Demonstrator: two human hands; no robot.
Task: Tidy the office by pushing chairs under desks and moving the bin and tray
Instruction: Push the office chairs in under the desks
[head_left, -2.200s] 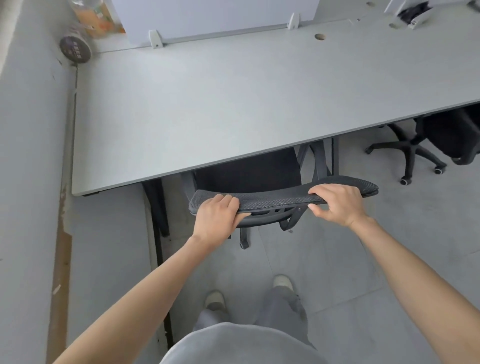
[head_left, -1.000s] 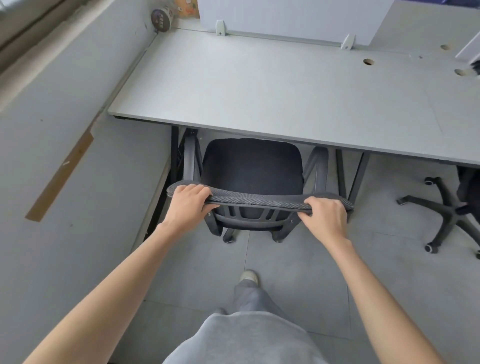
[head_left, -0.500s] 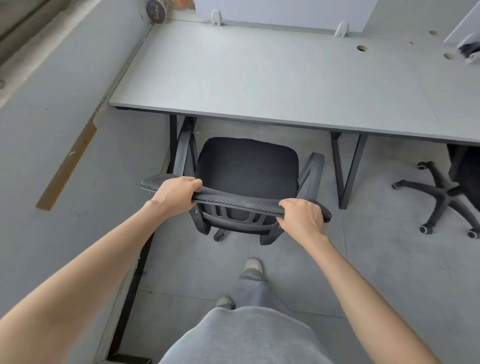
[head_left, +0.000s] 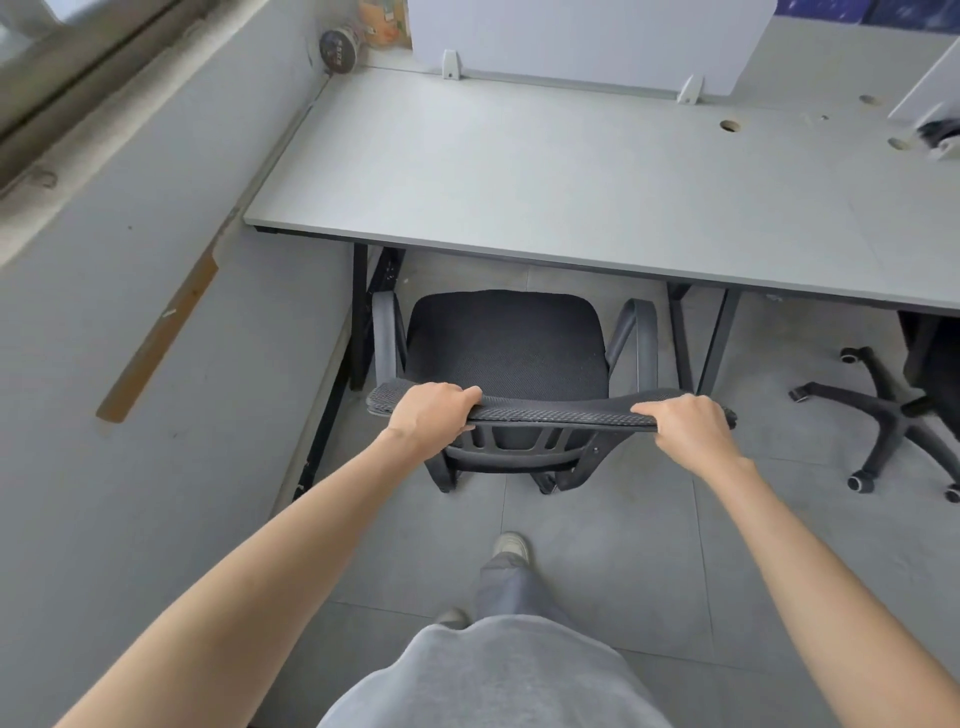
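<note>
A black mesh office chair (head_left: 506, 343) stands on the grey tiled floor in front of a long grey desk (head_left: 545, 176). Its whole seat shows just short of the desk's front edge, between the desk's black legs. My left hand (head_left: 428, 415) grips the left end of the chair's backrest top. My right hand (head_left: 685, 428) grips the right end. Both arms reach forward from the bottom of the view.
A grey wall runs along the left, close to the chair's left armrest. A second black chair with a star base (head_left: 893, 421) stands at the right under the desk. A white divider panel (head_left: 587, 41) and a round can (head_left: 337, 49) sit at the desk's back.
Since 2.2 s ago the chair has come back out from under the desk; its seat, then mostly hidden, now shows whole. Both hands keep their grip on the backrest.
</note>
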